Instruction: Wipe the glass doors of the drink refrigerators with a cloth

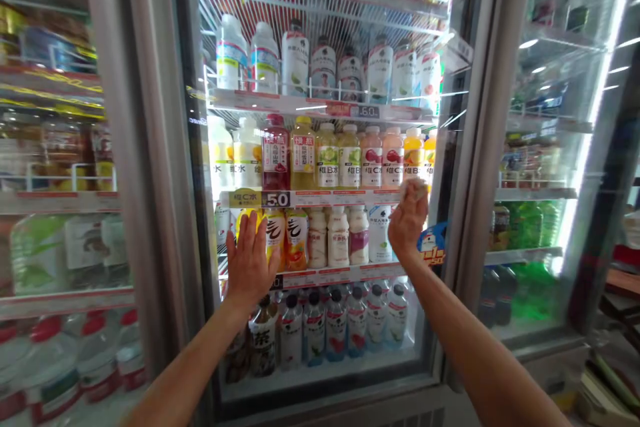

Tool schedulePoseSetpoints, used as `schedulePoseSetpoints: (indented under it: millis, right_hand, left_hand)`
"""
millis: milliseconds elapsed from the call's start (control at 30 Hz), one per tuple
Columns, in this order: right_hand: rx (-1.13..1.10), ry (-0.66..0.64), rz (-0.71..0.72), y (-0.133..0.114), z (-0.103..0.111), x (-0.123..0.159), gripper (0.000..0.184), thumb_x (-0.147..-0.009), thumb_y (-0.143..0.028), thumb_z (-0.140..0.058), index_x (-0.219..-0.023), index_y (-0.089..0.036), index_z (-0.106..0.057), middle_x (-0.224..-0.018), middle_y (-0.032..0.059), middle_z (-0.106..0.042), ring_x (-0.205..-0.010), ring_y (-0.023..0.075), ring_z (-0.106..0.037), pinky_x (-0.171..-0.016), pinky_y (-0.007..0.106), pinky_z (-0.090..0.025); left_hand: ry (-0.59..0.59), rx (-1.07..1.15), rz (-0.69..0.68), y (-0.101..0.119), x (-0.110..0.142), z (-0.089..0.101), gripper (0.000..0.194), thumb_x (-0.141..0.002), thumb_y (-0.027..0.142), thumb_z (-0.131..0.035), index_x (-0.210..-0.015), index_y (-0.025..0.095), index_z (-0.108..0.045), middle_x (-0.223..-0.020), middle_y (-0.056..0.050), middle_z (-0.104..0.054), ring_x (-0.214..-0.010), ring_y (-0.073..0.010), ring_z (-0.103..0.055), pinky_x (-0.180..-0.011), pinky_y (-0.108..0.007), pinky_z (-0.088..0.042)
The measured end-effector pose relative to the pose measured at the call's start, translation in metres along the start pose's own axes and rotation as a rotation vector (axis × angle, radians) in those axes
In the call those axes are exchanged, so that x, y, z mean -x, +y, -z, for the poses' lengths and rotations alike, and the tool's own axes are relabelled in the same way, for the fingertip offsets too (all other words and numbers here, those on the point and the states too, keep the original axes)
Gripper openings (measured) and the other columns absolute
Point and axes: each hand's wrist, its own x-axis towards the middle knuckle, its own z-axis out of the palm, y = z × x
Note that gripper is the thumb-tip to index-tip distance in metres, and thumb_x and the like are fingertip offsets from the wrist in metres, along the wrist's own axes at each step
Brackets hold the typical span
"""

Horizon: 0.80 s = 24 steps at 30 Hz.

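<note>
Wad (415,188), pale, tops the right hand (408,221) gripping it, right of frame centre; left hand (249,260), spread open, is farther, left of centre.

A red bottle (275,160) stands beside a yellow-capped bottle (303,159) on the middle shelf (345,197). Orange bottles (414,149) stand near that shelf's right end. A price tag (277,199) sits on its front edge, left of the middle. On the bottom shelf (367,367), a dark tea bottle (263,343) stands near the left edge.
</note>
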Motion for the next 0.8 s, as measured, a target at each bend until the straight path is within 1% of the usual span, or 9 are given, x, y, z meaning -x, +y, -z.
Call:
schedulePoseSetpoints:
  millis: [67, 133, 167, 267, 333, 500, 567, 700, 800]
  right_hand:
    - [-0.041, -0.162, 0.285, -0.016, 0.0, 0.004, 0.059, -0.085, -0.016, -0.037, -0.141, -0.03, -0.025, -0.148, 0.0064, -0.026, -0.136, 0.0247, -0.024, -0.105, 0.049, -0.031]
    - [-0.04, -0.23, 0.411, -0.018, 0.001, 0.001, 0.059, -0.084, -0.015, -0.039, -0.139, -0.034, -0.027, -0.147, 0.0042, -0.027, -0.135, 0.0232, -0.026, -0.105, 0.048, -0.03]
    - [-0.026, -0.194, 0.365, -0.014, 0.001, -0.004, 0.058, -0.084, -0.015, -0.039, -0.139, -0.032, -0.029, -0.147, 0.0056, -0.028, -0.135, 0.0241, -0.027, -0.105, 0.049, -0.03]
    - [0.023, 0.05, -0.007, 0.0, -0.005, -0.027, 0.055, -0.084, -0.018, -0.036, -0.139, -0.02, -0.032, -0.145, 0.0149, -0.029, -0.133, 0.03, -0.027, -0.102, 0.056, -0.029]
    - [0.012, 0.113, -0.073, -0.004, -0.01, -0.035, 0.055, -0.083, -0.018, -0.036, -0.138, -0.017, -0.033, -0.144, 0.017, -0.03, -0.133, 0.0306, -0.028, -0.102, 0.057, -0.028]
    - [-0.053, -0.201, 0.504, -0.033, -0.009, -0.026, 0.054, -0.082, -0.016, -0.04, -0.134, -0.029, -0.039, -0.144, 0.0062, -0.035, -0.134, 0.0216, -0.029, -0.106, 0.045, -0.028]
    - [-0.009, -0.15, 0.417, -0.027, -0.01, -0.035, 0.053, -0.082, -0.017, -0.04, -0.134, -0.028, -0.04, -0.143, 0.0076, -0.036, -0.133, 0.0229, -0.031, -0.105, 0.047, -0.029]
    - [0.031, 0.166, -0.088, -0.005, -0.02, -0.072, 0.054, -0.082, -0.02, -0.038, -0.136, -0.017, -0.037, -0.142, 0.0175, -0.034, -0.13, 0.0305, -0.033, -0.099, 0.055, -0.031]
    - [-0.011, 0.091, 0.053, 0.001, -0.022, -0.091, 0.051, -0.083, -0.021, -0.037, -0.134, -0.018, -0.041, -0.142, 0.0144, -0.035, -0.132, 0.0277, -0.031, -0.102, 0.052, -0.031]
  left_hand:
    - [0.008, -0.005, -0.008, -0.002, -0.009, 0.001, 0.071, -0.084, 0.028, -0.045, -0.144, 0.021, -0.006, -0.148, -0.013, -0.02, -0.138, -0.0257, -0.014, -0.11, -0.051, -0.013]
    - [0.025, -0.013, -0.002, -0.006, -0.015, 0.003, 0.069, -0.085, 0.029, -0.044, -0.143, 0.02, -0.008, -0.148, -0.014, -0.022, -0.138, -0.0255, -0.015, -0.11, -0.051, -0.014]
    - [0.034, -0.02, 0.006, -0.009, -0.018, 0.004, 0.069, -0.085, 0.03, -0.044, -0.143, 0.02, -0.009, -0.148, -0.014, -0.023, -0.138, -0.0256, -0.016, -0.11, -0.051, -0.014]
    - [0.042, -0.044, 0.036, -0.022, -0.022, 0.008, 0.067, -0.086, 0.031, -0.042, -0.143, 0.018, -0.01, -0.146, -0.016, -0.026, -0.137, -0.0261, -0.017, -0.109, -0.051, -0.015]
    - [0.04, -0.055, 0.045, -0.027, -0.022, 0.009, 0.066, -0.086, 0.032, -0.041, -0.143, 0.018, -0.01, -0.146, -0.016, -0.026, -0.137, -0.0262, -0.018, -0.109, -0.051, -0.015]
    - [0.057, -0.065, 0.037, -0.032, -0.025, 0.01, 0.064, -0.087, 0.032, -0.039, -0.143, 0.017, -0.012, -0.146, -0.016, -0.026, -0.138, -0.0255, -0.017, -0.109, -0.05, -0.016]
    - [0.057, -0.071, 0.043, -0.037, -0.029, 0.014, 0.063, -0.087, 0.033, -0.039, -0.142, 0.017, -0.014, -0.146, -0.016, -0.026, -0.137, -0.0255, -0.018, -0.109, -0.05, -0.015]
    - [0.057, -0.078, 0.064, -0.049, -0.046, 0.024, 0.059, -0.088, 0.035, -0.037, -0.141, 0.015, -0.02, -0.146, -0.015, -0.026, -0.137, -0.0252, -0.018, -0.11, -0.049, -0.015]
    - [0.066, -0.07, 0.065, -0.055, -0.061, 0.029, 0.058, -0.087, 0.034, -0.036, -0.14, 0.014, -0.022, -0.146, -0.015, -0.026, -0.137, -0.0254, -0.019, -0.11, -0.049, -0.014]
